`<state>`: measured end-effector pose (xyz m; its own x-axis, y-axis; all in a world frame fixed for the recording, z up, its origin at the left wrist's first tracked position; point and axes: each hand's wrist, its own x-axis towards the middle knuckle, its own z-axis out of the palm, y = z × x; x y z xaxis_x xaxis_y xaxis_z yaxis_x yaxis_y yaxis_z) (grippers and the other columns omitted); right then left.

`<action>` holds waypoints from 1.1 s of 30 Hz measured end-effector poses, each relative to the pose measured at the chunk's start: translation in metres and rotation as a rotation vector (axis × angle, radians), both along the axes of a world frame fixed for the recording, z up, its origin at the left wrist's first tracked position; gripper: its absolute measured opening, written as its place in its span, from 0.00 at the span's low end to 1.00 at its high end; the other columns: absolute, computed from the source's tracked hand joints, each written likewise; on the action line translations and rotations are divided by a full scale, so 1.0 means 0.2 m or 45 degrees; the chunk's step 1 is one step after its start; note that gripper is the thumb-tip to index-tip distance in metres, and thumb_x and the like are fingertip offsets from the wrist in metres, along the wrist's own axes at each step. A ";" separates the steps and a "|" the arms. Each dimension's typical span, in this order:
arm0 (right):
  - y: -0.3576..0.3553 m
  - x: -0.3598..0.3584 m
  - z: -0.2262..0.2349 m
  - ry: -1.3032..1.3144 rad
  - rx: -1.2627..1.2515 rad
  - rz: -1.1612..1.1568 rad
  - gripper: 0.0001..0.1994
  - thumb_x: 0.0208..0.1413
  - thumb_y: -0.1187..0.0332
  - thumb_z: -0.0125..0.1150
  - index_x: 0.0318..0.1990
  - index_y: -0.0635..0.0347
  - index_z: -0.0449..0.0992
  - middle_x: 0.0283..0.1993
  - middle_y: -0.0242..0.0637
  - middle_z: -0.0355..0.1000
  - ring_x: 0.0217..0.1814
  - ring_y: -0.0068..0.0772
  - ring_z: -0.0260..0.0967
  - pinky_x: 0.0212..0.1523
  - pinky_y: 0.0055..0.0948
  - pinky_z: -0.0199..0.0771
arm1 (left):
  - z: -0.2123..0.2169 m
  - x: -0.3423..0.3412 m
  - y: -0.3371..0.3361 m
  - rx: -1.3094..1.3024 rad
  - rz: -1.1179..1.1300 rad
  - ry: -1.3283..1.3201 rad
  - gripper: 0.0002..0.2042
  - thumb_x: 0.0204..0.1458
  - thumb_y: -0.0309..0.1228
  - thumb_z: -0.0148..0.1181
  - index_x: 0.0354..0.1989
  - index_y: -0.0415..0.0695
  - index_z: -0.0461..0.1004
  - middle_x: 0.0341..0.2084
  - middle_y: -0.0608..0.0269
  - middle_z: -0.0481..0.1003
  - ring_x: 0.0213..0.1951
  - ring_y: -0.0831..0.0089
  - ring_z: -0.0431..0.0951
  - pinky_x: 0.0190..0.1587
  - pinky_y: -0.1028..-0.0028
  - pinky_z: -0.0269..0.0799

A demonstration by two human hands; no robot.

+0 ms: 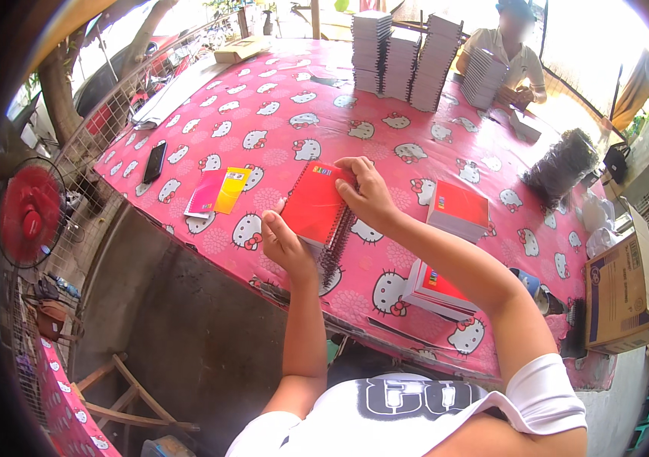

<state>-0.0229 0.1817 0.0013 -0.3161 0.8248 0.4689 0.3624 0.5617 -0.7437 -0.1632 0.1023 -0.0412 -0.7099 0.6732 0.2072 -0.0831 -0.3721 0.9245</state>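
A stack of red-covered spiral notebooks lies on the table in front of me, its dark wire binding along the right side. At the stack's lower left edge my left hand is closed, its thumb by the cover and its other fingers partly hidden. My right hand grips the upper right corner, by the coil. Left of the stack lie a pink booklet and a yellow booklet. To the right sit a red-topped block of sheets and, nearer me, another red-topped stack.
The table has a pink patterned cover. Tall notebook stacks stand at the back, near a seated person. A phone lies left; a dark coil bundle and cardboard box are right. A red fan stands off the left edge.
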 end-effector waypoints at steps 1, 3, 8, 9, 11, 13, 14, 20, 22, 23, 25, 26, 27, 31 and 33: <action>0.00 0.00 -0.01 -0.021 0.029 -0.039 0.20 0.54 0.66 0.62 0.53 0.61 0.70 0.52 0.46 0.67 0.57 0.44 0.65 0.56 0.38 0.67 | 0.03 0.03 0.00 -0.033 0.003 -0.015 0.29 0.66 0.51 0.38 0.52 0.33 0.70 0.47 0.54 0.73 0.47 0.69 0.74 0.51 0.69 0.69; -0.02 0.03 0.02 -0.078 0.256 -0.128 0.20 0.55 0.64 0.62 0.54 0.60 0.70 0.55 0.47 0.66 0.60 0.48 0.62 0.59 0.40 0.64 | 0.11 0.05 -0.03 -0.108 0.024 -0.036 0.28 0.66 0.51 0.38 0.51 0.34 0.71 0.47 0.54 0.73 0.46 0.70 0.74 0.49 0.70 0.69; -0.72 0.57 0.73 -0.113 0.639 -0.043 0.20 0.61 0.61 0.53 0.57 0.61 0.67 0.59 0.38 0.64 0.60 0.36 0.60 0.62 0.34 0.59 | -0.01 -0.15 -0.13 0.039 0.285 0.176 0.22 0.66 0.41 0.40 0.52 0.33 0.70 0.51 0.52 0.72 0.51 0.66 0.72 0.55 0.67 0.65; -0.92 0.70 0.87 -0.183 0.719 0.020 0.19 0.61 0.61 0.53 0.57 0.61 0.67 0.58 0.39 0.65 0.60 0.36 0.60 0.61 0.34 0.59 | 0.04 -0.10 -0.12 0.024 0.257 0.197 0.21 0.66 0.40 0.40 0.52 0.33 0.70 0.52 0.52 0.71 0.52 0.66 0.71 0.56 0.66 0.64; -1.20 0.83 1.01 -0.235 0.823 0.311 0.19 0.61 0.62 0.54 0.56 0.61 0.68 0.57 0.39 0.65 0.59 0.36 0.61 0.60 0.34 0.60 | 0.18 -0.03 -0.20 0.241 0.457 0.303 0.19 0.65 0.36 0.40 0.53 0.33 0.69 0.54 0.52 0.70 0.53 0.66 0.71 0.56 0.66 0.63; -1.35 0.86 1.08 -0.247 0.858 0.507 0.19 0.60 0.62 0.54 0.55 0.61 0.68 0.57 0.39 0.65 0.58 0.36 0.61 0.59 0.34 0.60 | 0.25 0.03 -0.28 0.549 0.517 0.412 0.18 0.64 0.36 0.41 0.52 0.33 0.68 0.55 0.50 0.68 0.51 0.64 0.71 0.52 0.68 0.65; -1.38 0.88 1.08 -0.246 0.868 0.546 0.18 0.60 0.63 0.54 0.55 0.61 0.68 0.56 0.39 0.65 0.58 0.36 0.61 0.58 0.35 0.61 | 0.31 0.09 -0.31 0.709 0.533 0.457 0.18 0.63 0.36 0.42 0.51 0.34 0.68 0.54 0.50 0.69 0.48 0.64 0.72 0.49 0.69 0.67; -1.51 0.96 1.07 -0.256 0.880 0.474 0.17 0.59 0.64 0.55 0.53 0.61 0.70 0.54 0.39 0.66 0.55 0.36 0.63 0.55 0.35 0.63 | 0.32 0.37 -0.43 0.840 -0.376 0.432 0.17 0.62 0.35 0.45 0.52 0.36 0.67 0.55 0.47 0.66 0.46 0.65 0.71 0.47 0.69 0.67; -1.55 1.00 1.07 -0.255 0.874 0.445 0.17 0.58 0.65 0.55 0.53 0.61 0.70 0.53 0.39 0.67 0.54 0.36 0.63 0.54 0.35 0.63 | 0.30 0.44 -0.44 0.766 -0.466 0.371 0.17 0.61 0.36 0.47 0.52 0.36 0.68 0.54 0.50 0.67 0.46 0.70 0.71 0.46 0.70 0.66; -1.57 1.02 1.06 -0.252 0.881 0.428 0.17 0.58 0.65 0.56 0.52 0.61 0.70 0.53 0.39 0.67 0.54 0.36 0.63 0.54 0.35 0.64 | 0.29 0.45 -0.45 0.722 -0.496 0.362 0.17 0.61 0.36 0.48 0.52 0.36 0.68 0.55 0.51 0.67 0.46 0.71 0.71 0.47 0.71 0.66; -1.61 1.04 1.05 -0.245 0.888 0.405 0.16 0.57 0.65 0.56 0.52 0.62 0.71 0.52 0.39 0.67 0.53 0.36 0.64 0.53 0.35 0.64 | 0.30 0.49 -0.44 0.630 -0.532 0.341 0.17 0.60 0.35 0.49 0.52 0.37 0.69 0.55 0.54 0.67 0.46 0.74 0.71 0.46 0.72 0.66; -1.62 1.06 1.05 -0.248 0.888 0.401 0.16 0.57 0.65 0.56 0.51 0.62 0.71 0.52 0.40 0.67 0.52 0.36 0.64 0.52 0.35 0.65 | 0.30 0.51 -0.44 0.573 -0.560 0.337 0.16 0.60 0.34 0.49 0.52 0.37 0.69 0.55 0.54 0.67 0.46 0.74 0.71 0.46 0.72 0.66; -1.63 1.07 1.04 -0.253 0.873 0.387 0.16 0.57 0.66 0.56 0.51 0.62 0.71 0.51 0.40 0.67 0.52 0.36 0.64 0.51 0.35 0.65 | 0.28 0.53 -0.43 0.515 -0.587 0.333 0.16 0.60 0.34 0.50 0.52 0.37 0.69 0.56 0.55 0.67 0.46 0.74 0.71 0.46 0.72 0.66; -1.64 1.10 1.03 -0.253 0.850 0.379 0.15 0.56 0.67 0.57 0.50 0.62 0.72 0.50 0.40 0.68 0.50 0.36 0.65 0.49 0.35 0.66 | 0.25 0.54 -0.40 0.346 -0.696 0.288 0.15 0.60 0.31 0.51 0.53 0.37 0.69 0.56 0.58 0.67 0.47 0.74 0.71 0.46 0.74 0.67; -1.62 1.09 1.01 -0.271 0.825 0.376 0.15 0.56 0.67 0.57 0.49 0.62 0.73 0.49 0.40 0.68 0.49 0.36 0.65 0.48 0.36 0.67 | 0.23 0.54 -0.40 0.288 -0.685 0.284 0.15 0.61 0.31 0.51 0.53 0.37 0.69 0.56 0.58 0.68 0.47 0.74 0.71 0.45 0.74 0.67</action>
